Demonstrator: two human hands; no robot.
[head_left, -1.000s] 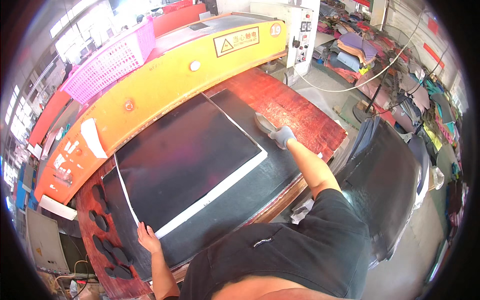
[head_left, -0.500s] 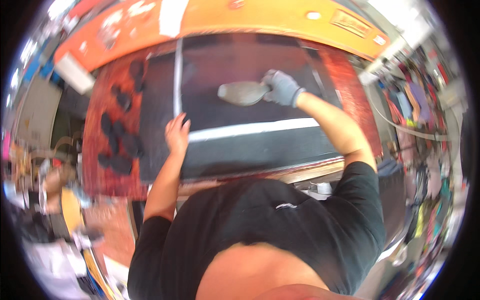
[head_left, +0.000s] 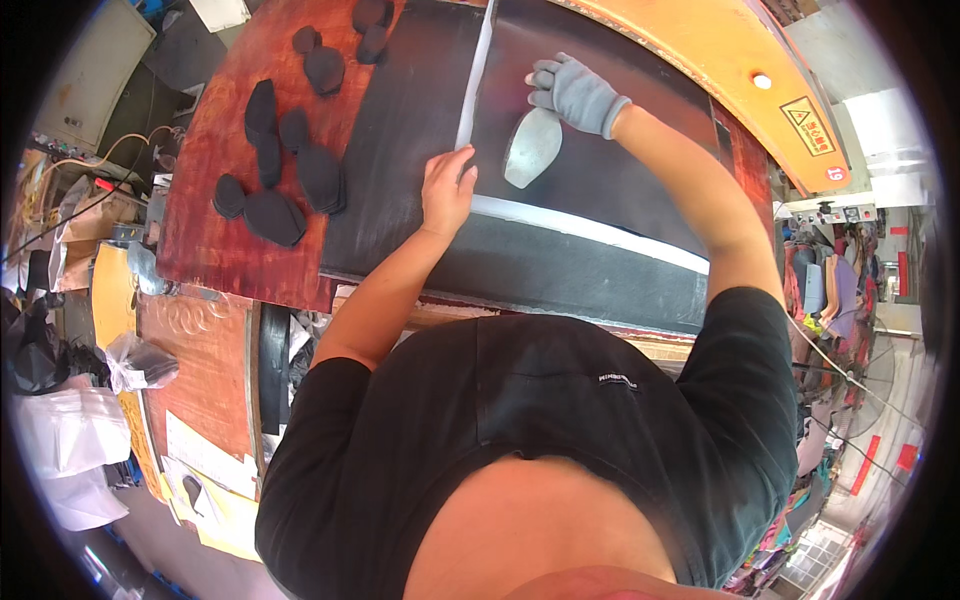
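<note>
My right hand [head_left: 580,95], in a grey glove, is closed on the upper end of a pale, sole-shaped cutting die [head_left: 533,150]. The die's narrower end points toward me, and the glove hides its far end. Beneath it spreads a black sheet [head_left: 620,165] with white strips along it. My bare left hand [head_left: 448,192] rests on the sheet where the upright white strip [head_left: 477,75] meets the crosswise white strip [head_left: 600,233]. Its thumb stands apart from the fingers, and it holds nothing that I can see.
Stacks of black sole-shaped pieces [head_left: 320,178] lie on the red-brown tabletop [head_left: 215,265] at left. An orange machine beam [head_left: 740,70] crosses the far right. A lower brown table [head_left: 195,370] with papers [head_left: 205,455] stands at lower left. Coloured material [head_left: 835,285] hangs or lies at right.
The view has swung, so the table now appears tilted and shifted. In my right hand the die has turned from lying sideways to pointing toward me. My left hand stays by the strips' corner.
</note>
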